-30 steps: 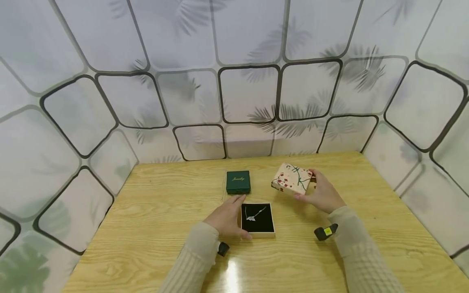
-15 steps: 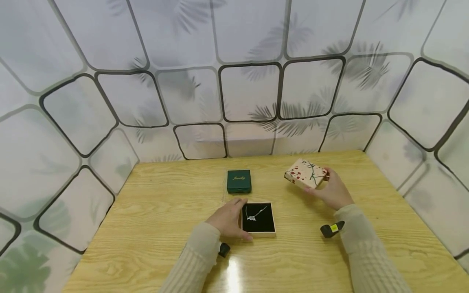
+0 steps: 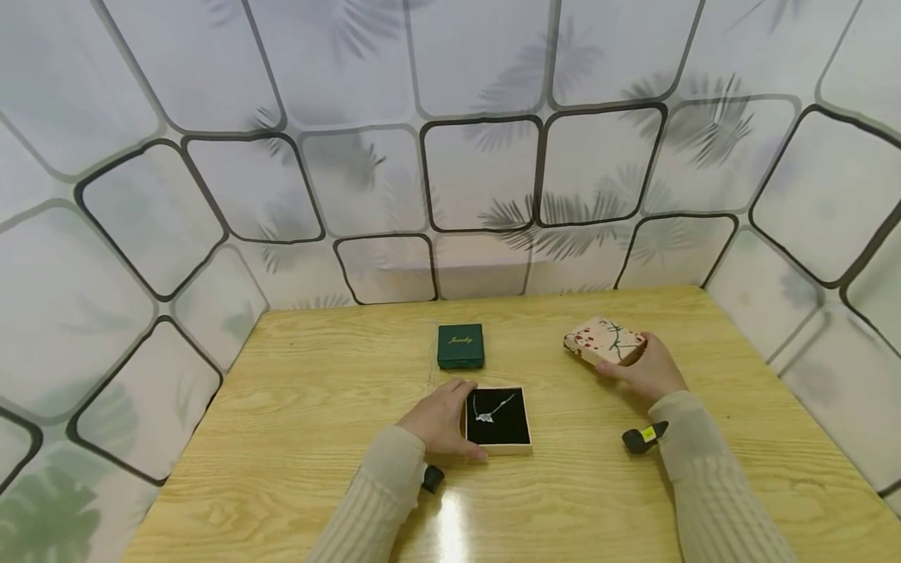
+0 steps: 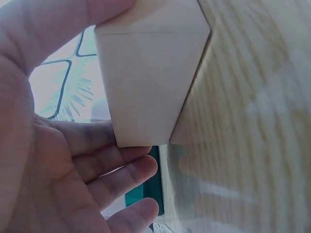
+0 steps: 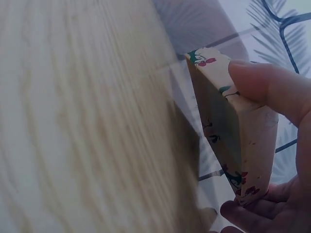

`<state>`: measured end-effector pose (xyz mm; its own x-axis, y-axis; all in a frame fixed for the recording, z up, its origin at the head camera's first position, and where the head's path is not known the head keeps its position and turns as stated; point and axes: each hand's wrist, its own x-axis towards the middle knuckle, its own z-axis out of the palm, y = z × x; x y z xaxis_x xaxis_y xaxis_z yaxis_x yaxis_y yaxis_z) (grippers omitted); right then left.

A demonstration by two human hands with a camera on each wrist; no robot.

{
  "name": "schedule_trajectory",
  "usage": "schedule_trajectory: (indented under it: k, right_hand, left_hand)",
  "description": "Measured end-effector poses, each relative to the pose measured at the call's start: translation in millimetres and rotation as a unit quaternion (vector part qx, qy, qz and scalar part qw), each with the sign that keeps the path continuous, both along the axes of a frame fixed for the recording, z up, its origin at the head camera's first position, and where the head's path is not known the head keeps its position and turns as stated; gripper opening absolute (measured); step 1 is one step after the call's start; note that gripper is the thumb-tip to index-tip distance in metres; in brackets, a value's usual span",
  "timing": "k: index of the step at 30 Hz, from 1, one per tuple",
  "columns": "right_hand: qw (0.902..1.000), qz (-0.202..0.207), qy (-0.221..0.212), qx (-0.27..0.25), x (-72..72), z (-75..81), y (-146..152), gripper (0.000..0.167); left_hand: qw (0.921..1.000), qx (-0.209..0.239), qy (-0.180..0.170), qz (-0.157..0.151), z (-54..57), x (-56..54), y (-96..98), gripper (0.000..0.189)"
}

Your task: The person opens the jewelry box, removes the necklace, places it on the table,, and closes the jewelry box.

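Observation:
An open cream box base (image 3: pixel 498 450) with a black insert sits on the table, and a silver necklace with a pendant (image 3: pixel 485 417) lies on the insert. My left hand (image 3: pixel 442 422) holds the base from its left side, thumb at the near corner and fingers at the far one; the left wrist view shows the plain side wall (image 4: pixel 150 82) between them. Over to the right, my right hand (image 3: pixel 651 371) grips the floral box lid (image 3: pixel 604 340) between thumb and fingers. The lid tilts, hollow side down, just off the table in the right wrist view.
A closed dark green jewelry box (image 3: pixel 461 346) stands behind the cream base. Thin, faint strands lie along its left side. The wooden table (image 3: pixel 317 407) meets patterned curtain walls at the back and sides.
My right hand has carried the lid to the right, away from the base, and lowered it toward the table. The left hand stays on the base.

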<state>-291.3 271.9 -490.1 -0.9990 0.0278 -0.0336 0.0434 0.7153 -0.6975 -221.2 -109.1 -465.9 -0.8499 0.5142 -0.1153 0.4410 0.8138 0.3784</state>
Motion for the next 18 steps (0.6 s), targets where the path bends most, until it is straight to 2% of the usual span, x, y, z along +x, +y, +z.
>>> schedule_trajectory:
  k: [6, 14, 18]
  right_hand:
    - [1.0, -0.004, 0.002, 0.005, 0.1, -5.0, 1.9, 0.125]
    - [0.9997, 0.015, 0.016, 0.007, 4.2, -3.1, -5.4, 0.115]
    - [0.9998, 0.015, 0.003, 0.015, 4.6, -1.8, -6.8, 0.122]
  left_hand:
    - [1.0, -0.002, -0.001, 0.0, 1.7, 0.4, 0.2, 0.116]
    - [0.9999, 0.001, -0.01, 0.006, 3.3, 1.8, 0.1, 0.115]
    - [0.9999, 0.002, -0.011, 0.007, 1.6, 1.2, -0.1, 0.116]
